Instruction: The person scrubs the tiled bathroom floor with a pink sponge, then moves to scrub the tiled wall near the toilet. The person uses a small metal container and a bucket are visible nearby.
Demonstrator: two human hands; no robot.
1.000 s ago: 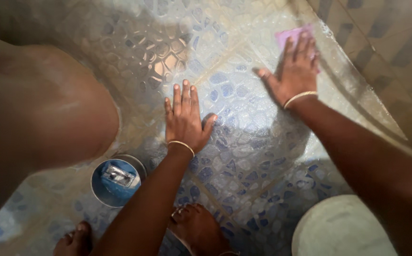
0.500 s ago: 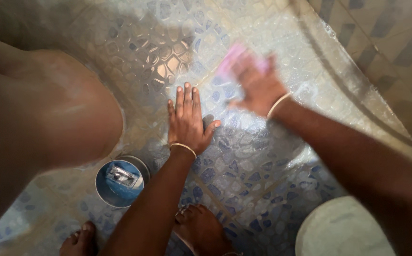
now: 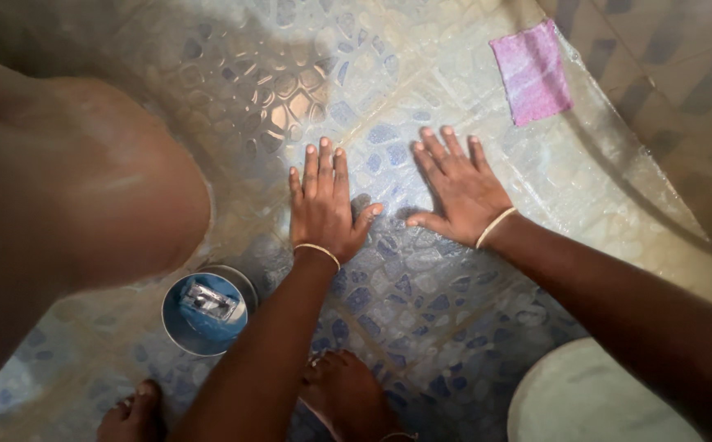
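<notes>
Head view, looking down at a wet floor (image 3: 421,74) of blue and pale pebble tiles. Left hand (image 3: 323,209) flat on the tiles, fingers out and close together, holding nothing, thin bangle (image 3: 316,250) at the wrist. Right hand (image 3: 456,188) flat too, just beside the left, fingers spread wide, thumb tip near the left thumb, also holding nothing. Pink cloth (image 3: 532,72) lying alone on the floor, up and to the right of the right hand, near it but not touching, close to the floor's right edge. Small round tin (image 3: 205,313) low on the left, near the left arm, blue inside, with a shiny silver thing in it, too small to tell what. Pale round lid or bucket top (image 3: 593,397) at the bottom right, under the right arm, cut off by the picture edge. Big dark round shape (image 3: 85,196) filling the left side, touching the tin's rim from above. Two bare feet (image 3: 348,393) at the bottom, between the tin and the pale round thing. Open wet floor above both hands, up to the top edge. Striped wall (image 3: 683,57) along the right, just past the cloth.
</notes>
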